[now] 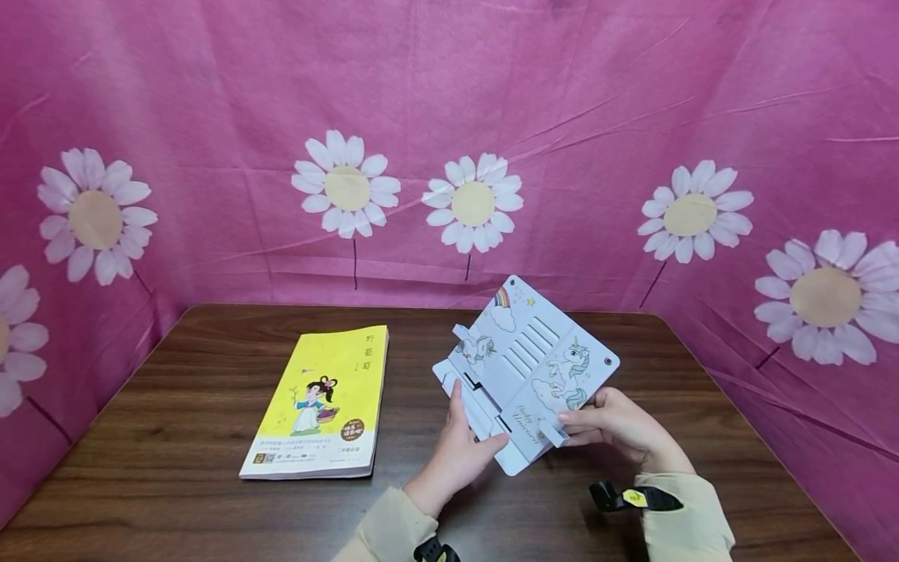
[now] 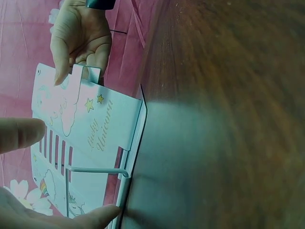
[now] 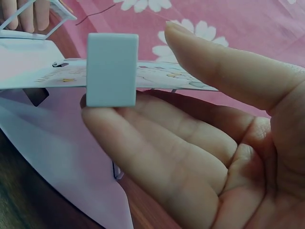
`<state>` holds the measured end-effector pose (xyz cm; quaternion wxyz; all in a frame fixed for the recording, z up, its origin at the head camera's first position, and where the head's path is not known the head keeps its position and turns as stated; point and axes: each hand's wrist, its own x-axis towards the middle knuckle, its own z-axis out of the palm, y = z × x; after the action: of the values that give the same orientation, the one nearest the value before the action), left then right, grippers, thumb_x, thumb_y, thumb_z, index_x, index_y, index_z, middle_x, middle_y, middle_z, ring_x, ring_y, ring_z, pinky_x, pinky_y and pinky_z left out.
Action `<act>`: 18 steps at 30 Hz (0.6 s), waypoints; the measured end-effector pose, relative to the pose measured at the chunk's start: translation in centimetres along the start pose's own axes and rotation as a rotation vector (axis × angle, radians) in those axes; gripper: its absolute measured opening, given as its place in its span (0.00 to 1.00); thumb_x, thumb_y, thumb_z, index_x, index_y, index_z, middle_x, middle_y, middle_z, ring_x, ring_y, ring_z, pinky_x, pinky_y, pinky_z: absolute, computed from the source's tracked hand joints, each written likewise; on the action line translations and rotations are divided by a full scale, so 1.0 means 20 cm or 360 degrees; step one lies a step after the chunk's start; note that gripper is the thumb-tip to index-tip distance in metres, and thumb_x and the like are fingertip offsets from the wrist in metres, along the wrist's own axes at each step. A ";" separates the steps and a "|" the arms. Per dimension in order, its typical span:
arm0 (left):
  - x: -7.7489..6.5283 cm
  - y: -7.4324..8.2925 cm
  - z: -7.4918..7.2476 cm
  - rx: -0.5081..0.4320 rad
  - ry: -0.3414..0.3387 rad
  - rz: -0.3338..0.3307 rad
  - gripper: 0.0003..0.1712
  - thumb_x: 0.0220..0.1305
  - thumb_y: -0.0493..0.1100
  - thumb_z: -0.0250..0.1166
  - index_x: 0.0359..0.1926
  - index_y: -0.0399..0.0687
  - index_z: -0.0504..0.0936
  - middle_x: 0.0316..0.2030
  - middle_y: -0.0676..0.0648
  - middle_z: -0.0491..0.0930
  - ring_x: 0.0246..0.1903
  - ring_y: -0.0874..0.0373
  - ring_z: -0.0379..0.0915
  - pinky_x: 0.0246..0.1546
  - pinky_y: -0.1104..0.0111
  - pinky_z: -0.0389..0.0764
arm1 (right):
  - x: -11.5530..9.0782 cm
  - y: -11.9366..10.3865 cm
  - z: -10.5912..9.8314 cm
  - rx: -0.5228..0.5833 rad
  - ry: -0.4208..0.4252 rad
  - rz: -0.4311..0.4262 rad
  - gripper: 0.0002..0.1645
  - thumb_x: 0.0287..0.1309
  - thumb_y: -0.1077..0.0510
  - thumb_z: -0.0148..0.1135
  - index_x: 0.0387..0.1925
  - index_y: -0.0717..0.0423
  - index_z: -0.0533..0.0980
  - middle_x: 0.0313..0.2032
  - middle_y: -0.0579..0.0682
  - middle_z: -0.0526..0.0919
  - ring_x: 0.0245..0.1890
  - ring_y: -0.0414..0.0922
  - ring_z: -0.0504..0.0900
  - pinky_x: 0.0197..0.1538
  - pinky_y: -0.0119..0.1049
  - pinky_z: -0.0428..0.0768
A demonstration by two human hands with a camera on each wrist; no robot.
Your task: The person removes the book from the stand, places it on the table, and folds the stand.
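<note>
A white metal book stand (image 1: 541,367), printed with unicorns, a rainbow and the words "Lucky Unicorn", is tilted between both hands. My left hand (image 1: 456,460) holds its lower ledge, one finger along the edge and the thumb spread toward the right. In the left wrist view, a fingertip (image 2: 107,214) meets the ledge beside a bent wire arm (image 2: 95,170). My right hand (image 1: 618,429) holds the right side by the page clip (image 1: 552,431), thumb in front and fingers behind. From the right wrist, those fingers (image 3: 162,157) curl beneath the clip's flat white end (image 3: 112,69).
A yellow paperback book (image 1: 316,398) with a cartoon child on its cover lies left of the stand on the dark wooden table (image 1: 161,437). A pink cloth (image 1: 421,78) with large white daisies hangs around the back and sides.
</note>
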<state>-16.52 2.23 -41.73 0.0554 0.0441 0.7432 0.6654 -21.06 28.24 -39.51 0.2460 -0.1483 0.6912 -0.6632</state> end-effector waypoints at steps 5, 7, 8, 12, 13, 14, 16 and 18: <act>0.01 -0.01 -0.01 0.0043 0.0010 0.0001 0.63 0.54 0.39 0.71 0.76 0.33 0.36 0.72 0.23 0.51 0.72 0.33 0.51 0.70 0.43 0.58 | 0.00 0.00 0.00 0.0019 0.0008 0.0008 0.14 0.65 0.68 0.58 0.47 0.51 0.80 0.41 0.48 0.89 0.40 0.46 0.89 0.45 0.46 0.86; 0.02 -0.01 -0.01 0.0024 0.0007 0.0003 0.62 0.55 0.38 0.71 0.76 0.32 0.35 0.72 0.23 0.51 0.72 0.33 0.52 0.70 0.43 0.58 | 0.00 0.00 0.01 0.0009 0.0025 0.0014 0.15 0.64 0.68 0.58 0.49 0.51 0.79 0.42 0.48 0.89 0.41 0.47 0.89 0.45 0.47 0.86; 0.02 -0.02 -0.01 0.0007 0.0003 0.0007 0.62 0.55 0.38 0.71 0.76 0.32 0.34 0.72 0.23 0.51 0.71 0.34 0.53 0.70 0.43 0.59 | 0.00 0.00 0.02 0.0004 0.0031 0.0014 0.16 0.64 0.68 0.59 0.51 0.51 0.78 0.43 0.49 0.89 0.41 0.47 0.88 0.45 0.48 0.86; 0.04 -0.04 -0.03 -0.0094 -0.0032 0.0011 0.62 0.57 0.35 0.69 0.76 0.31 0.32 0.73 0.24 0.48 0.70 0.34 0.55 0.69 0.45 0.61 | 0.01 -0.02 0.04 -0.0001 0.0035 0.0002 0.20 0.64 0.67 0.60 0.56 0.52 0.75 0.45 0.50 0.88 0.42 0.49 0.88 0.44 0.50 0.86; 0.05 -0.04 -0.04 -0.0118 -0.0043 0.0004 0.61 0.57 0.35 0.69 0.76 0.32 0.32 0.73 0.24 0.47 0.71 0.34 0.55 0.70 0.46 0.61 | 0.01 -0.02 0.04 0.0004 0.0029 -0.0003 0.21 0.64 0.67 0.60 0.57 0.52 0.75 0.45 0.50 0.88 0.42 0.50 0.88 0.44 0.50 0.86; 0.05 -0.04 -0.04 -0.0130 -0.0051 -0.0004 0.61 0.58 0.35 0.69 0.76 0.32 0.32 0.74 0.25 0.47 0.71 0.34 0.55 0.70 0.46 0.61 | 0.01 -0.02 0.05 0.0010 0.0025 -0.0005 0.21 0.64 0.68 0.60 0.57 0.52 0.74 0.46 0.50 0.88 0.43 0.50 0.88 0.44 0.50 0.86; 0.06 -0.04 -0.05 -0.0152 -0.0070 -0.0023 0.60 0.59 0.35 0.68 0.76 0.33 0.32 0.75 0.27 0.46 0.72 0.35 0.54 0.70 0.46 0.60 | 0.01 -0.02 0.05 0.0025 0.0019 -0.0008 0.22 0.63 0.68 0.60 0.57 0.52 0.74 0.46 0.50 0.88 0.42 0.50 0.88 0.45 0.50 0.86; 0.07 -0.04 -0.06 -0.0169 -0.0086 -0.0041 0.60 0.60 0.35 0.68 0.77 0.34 0.32 0.75 0.28 0.45 0.72 0.35 0.52 0.71 0.46 0.60 | 0.01 -0.02 0.06 0.0043 0.0012 -0.0010 0.22 0.63 0.69 0.60 0.57 0.52 0.75 0.46 0.50 0.88 0.43 0.50 0.88 0.45 0.50 0.86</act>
<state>-18.05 1.15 -42.35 0.0862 0.0494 0.7056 0.7016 -20.73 27.07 -39.17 0.2432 -0.1446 0.6826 -0.6738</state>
